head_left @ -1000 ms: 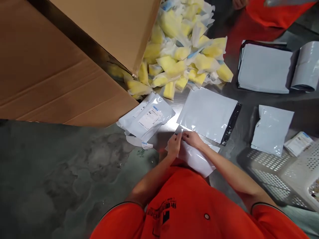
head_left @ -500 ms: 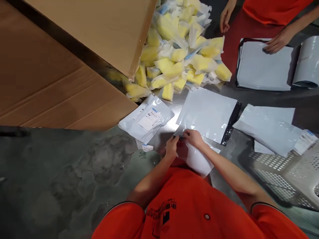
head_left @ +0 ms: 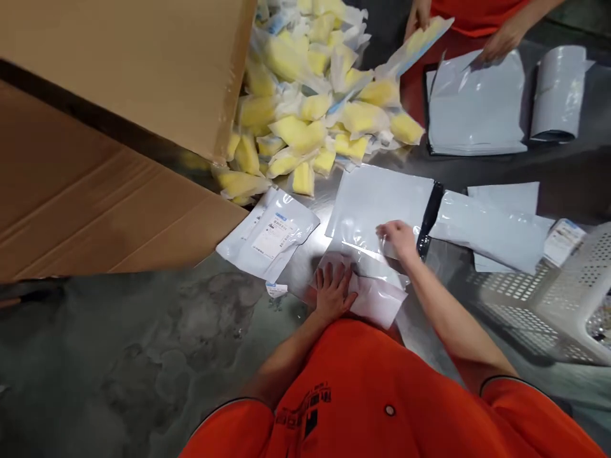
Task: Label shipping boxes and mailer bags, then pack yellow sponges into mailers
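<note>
My left hand (head_left: 334,289) lies flat, fingers spread, on a folded white mailer bag (head_left: 377,298) at the near edge of the metal table (head_left: 501,172). My right hand (head_left: 398,236) rests with fingers stretched out on a flat grey poly mailer (head_left: 377,200) with a black adhesive strip, just beyond the folded bag. A sealed white parcel with a printed label (head_left: 272,234) lies to the left of my hands.
A heap of yellow packets in clear bags (head_left: 310,102) spills from a tilted cardboard box (head_left: 124,114). Another person's hands (head_left: 496,41) handle a stack of grey mailers (head_left: 477,108) and a yellow packet. More mailers (head_left: 491,222) and a white perforated basket (head_left: 568,286) sit at right.
My hands have parted: the left now presses flat on the folded bag, the right moved forward onto the flat mailer. The other person lifted a mailer and a yellow packet.
</note>
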`<state>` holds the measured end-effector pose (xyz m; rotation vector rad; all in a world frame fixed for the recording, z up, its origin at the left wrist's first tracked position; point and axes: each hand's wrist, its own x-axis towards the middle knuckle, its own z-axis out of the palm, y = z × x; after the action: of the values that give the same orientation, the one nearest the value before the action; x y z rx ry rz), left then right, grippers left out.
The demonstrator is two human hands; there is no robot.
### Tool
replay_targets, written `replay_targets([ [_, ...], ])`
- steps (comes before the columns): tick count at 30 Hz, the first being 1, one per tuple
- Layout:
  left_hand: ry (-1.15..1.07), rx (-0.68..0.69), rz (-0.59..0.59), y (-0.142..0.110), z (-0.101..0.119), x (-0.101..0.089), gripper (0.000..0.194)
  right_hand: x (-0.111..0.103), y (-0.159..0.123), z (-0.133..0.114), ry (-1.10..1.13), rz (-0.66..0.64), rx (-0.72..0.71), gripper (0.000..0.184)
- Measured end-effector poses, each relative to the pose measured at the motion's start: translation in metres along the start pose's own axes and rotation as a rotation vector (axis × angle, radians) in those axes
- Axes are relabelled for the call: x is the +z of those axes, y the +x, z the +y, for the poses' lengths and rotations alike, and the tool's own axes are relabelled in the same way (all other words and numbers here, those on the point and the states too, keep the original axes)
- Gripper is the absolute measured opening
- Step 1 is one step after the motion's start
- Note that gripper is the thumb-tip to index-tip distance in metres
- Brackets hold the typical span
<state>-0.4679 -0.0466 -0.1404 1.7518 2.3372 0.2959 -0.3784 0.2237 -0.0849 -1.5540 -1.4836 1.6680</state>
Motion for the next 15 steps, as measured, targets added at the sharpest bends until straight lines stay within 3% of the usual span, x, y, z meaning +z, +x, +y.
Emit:
replay_targets([
  [2, 0.011, 0.000, -0.006, 0.001, 0.005, -0.006, 0.072, -0.072, 0.014, -0.021, 0.208, 0.162, 0.038, 0.014],
  [4, 0.006, 0.076, -0.015, 0.005, 0.012, -0.013, 0.077, -0.146, 0.009, -0.041, 0.555, 0.325, -0.039, 0.018],
  [6, -0.015, 0.216, -0.041, 0.013, 0.022, -0.017, 0.075, -0.194, -0.019, -0.052, 0.623, 0.348, -0.197, 0.019],
  [7, -0.024, 0.275, -0.058, 0.019, 0.026, -0.018, 0.072, -0.203, -0.040, -0.053, 0.581, 0.308, -0.238, 0.018],
  [9, -0.024, 0.306, -0.078, 0.029, 0.033, -0.017, 0.067, -0.195, -0.083, -0.044, 0.418, 0.137, -0.197, 0.015],
  [12, 0.004, 0.251, -0.076, 0.039, 0.037, -0.015, 0.067, -0.150, -0.122, -0.008, 0.102, -0.097, -0.015, 0.023],
  [15, 0.040, 0.230, -0.043, 0.042, 0.041, -0.013, 0.070, -0.117, -0.108, 0.029, -0.246, -0.023, -0.057, 0.035],
])
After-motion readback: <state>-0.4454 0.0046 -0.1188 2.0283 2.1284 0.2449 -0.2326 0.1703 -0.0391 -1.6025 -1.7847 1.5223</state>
